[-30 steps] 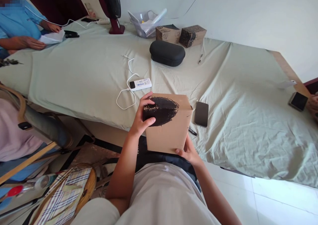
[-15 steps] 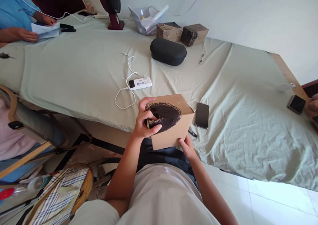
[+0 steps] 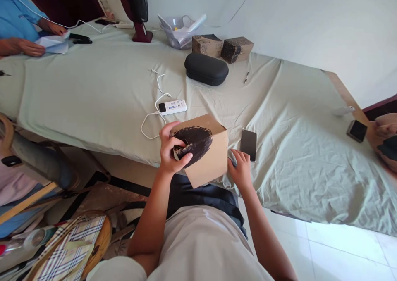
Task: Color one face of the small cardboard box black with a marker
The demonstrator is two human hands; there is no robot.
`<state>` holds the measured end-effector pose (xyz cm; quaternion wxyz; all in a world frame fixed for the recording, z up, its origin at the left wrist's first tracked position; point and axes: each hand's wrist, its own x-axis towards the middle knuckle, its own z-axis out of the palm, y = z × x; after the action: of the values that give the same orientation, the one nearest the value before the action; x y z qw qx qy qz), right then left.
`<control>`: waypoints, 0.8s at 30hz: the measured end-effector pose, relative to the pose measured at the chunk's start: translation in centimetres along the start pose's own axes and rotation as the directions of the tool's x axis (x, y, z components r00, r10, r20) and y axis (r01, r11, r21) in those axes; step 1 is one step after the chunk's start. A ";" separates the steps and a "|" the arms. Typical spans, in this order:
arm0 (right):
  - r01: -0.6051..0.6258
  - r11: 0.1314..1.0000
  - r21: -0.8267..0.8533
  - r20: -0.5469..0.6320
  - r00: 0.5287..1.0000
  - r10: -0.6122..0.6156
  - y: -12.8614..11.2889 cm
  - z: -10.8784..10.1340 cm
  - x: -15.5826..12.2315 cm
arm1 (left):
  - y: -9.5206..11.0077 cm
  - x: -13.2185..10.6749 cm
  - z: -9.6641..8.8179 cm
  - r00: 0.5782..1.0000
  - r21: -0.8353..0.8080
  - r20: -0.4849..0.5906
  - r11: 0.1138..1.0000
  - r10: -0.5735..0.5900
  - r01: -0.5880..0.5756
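My left hand (image 3: 172,148) is closed on the left side of a brown cardboard box (image 3: 211,161). Its fingers press on a black scribbled patch on the box's face. The box is tilted and held just in front of the table's near edge, above my lap. My right hand (image 3: 242,171) is off the box and rests on the cloth to its right. Its fingers curl over a dark pen (image 3: 231,161), beside a black phone (image 3: 248,142) lying face up.
A pale green cloth (image 3: 93,91) covers the table. On it lie a white power bank with cable (image 3: 172,106), a black oval case (image 3: 206,69), two small cardboard boxes (image 3: 222,47), a plastic basket (image 3: 180,31) and a fan base (image 3: 141,35). Other people's hands are at far left (image 3: 25,47) and far right (image 3: 383,132).
My right hand left the box's lower edge and went right to the pen on the table. My left hand turned and tilted the box and kept hold of it.
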<state>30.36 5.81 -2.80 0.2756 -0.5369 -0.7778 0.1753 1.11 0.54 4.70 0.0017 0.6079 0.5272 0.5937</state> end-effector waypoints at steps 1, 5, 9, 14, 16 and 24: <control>-0.053 0.993 -0.108 0.037 0.998 0.057 0.0 0.1 0.5 | -0.1 0.0 0.0 0.998 0.005 -0.052 1.000 0.019 -0.019; -0.130 0.950 -0.284 0.198 0.961 0.191 -0.6 0.8 1.6 | -1.1 0.3 -0.6 0.972 0.103 -0.193 0.988 0.132 -0.114; -0.171 0.953 -0.251 0.250 0.939 0.234 -1.5 0.6 1.2 | -2.3 0.5 -1.5 0.976 0.123 -0.192 0.989 0.106 -0.083; -0.243 0.923 -0.297 0.313 0.889 0.335 -2.2 -0.1 1.0 | -4.6 -0.4 -1.1 0.983 -0.020 -0.183 1.000 -0.010 0.006; -0.276 0.903 -0.329 0.317 0.868 0.381 -2.2 -0.3 1.3 | -5.7 -0.9 -0.5 0.987 -0.115 -0.144 0.992 -0.066 0.049; -0.342 0.871 -0.353 0.324 0.829 0.457 -2.2 -0.8 2.3 | -6.9 -2.3 -0.2 0.965 -0.372 0.151 0.892 -0.213 0.255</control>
<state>28.57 7.09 -0.37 -0.0099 -0.6755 -0.7028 0.2229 -2.84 2.02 -1.27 0.2217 0.5580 0.4675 0.6488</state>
